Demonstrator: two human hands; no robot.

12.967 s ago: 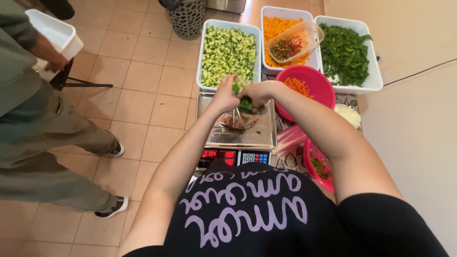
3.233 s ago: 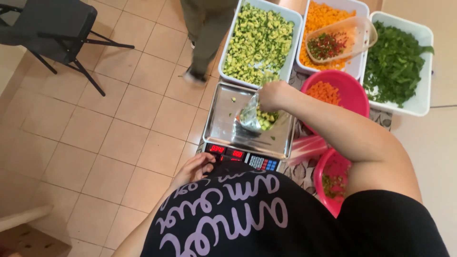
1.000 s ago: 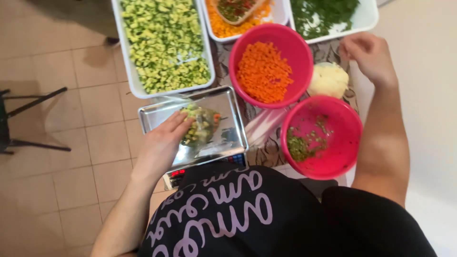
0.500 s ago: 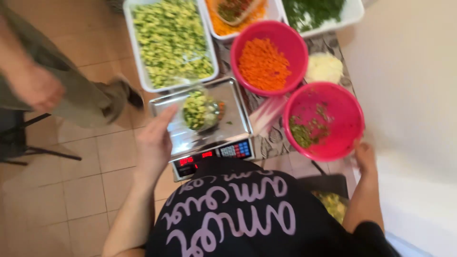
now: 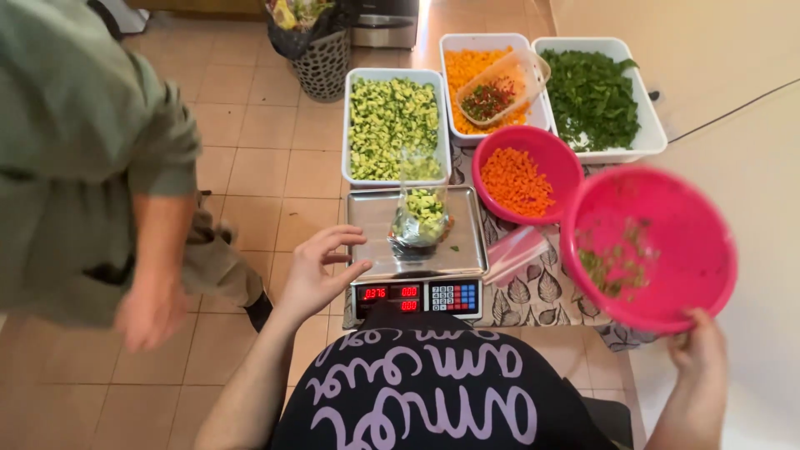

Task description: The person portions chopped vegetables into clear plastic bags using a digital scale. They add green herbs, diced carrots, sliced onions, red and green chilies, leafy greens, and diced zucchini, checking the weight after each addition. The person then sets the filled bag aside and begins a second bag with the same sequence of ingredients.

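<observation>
- Far left: another person in a green top [image 5: 75,150], one arm hanging down, hand [image 5: 150,312] blurred, well apart from everything on the worktop.
- Left hand [image 5: 317,271] open, fingers spread and loosely curled, holding nothing; fingertips just at the left edge of the scale [image 5: 417,250], near its front corner.
- Right of that open grip: steel scale pan carrying a clear bag of chopped green vegetables [image 5: 421,221], standing upright near the middle of the pan, not touched by either hand.
- Below the pan, beside the left wrist: scale front with red lit digits and a small keypad [image 5: 454,297].
- Beyond the left hand and the scale: white tub of chopped green vegetables [image 5: 392,117]; farther off on the floor, a mesh bin [image 5: 321,54].
- Right of that tub: white tub of chopped orange vegetables [image 5: 479,75] with a small clear box of mixed red and green bits [image 5: 500,92] resting in it.
- Between the two hands: pink bowl of diced carrot [image 5: 521,175] on the patterned cloth [image 5: 542,292], a clear plastic bag [image 5: 517,250] lying just in front of it.
- Top right: white tub of chopped leafy greens [image 5: 596,92].
- Right hand [image 5: 700,358] closed on the lower rim of a large pink bowl [image 5: 650,246], held up off the worktop and tilted toward the camera, a few green scraps stuck inside.
</observation>
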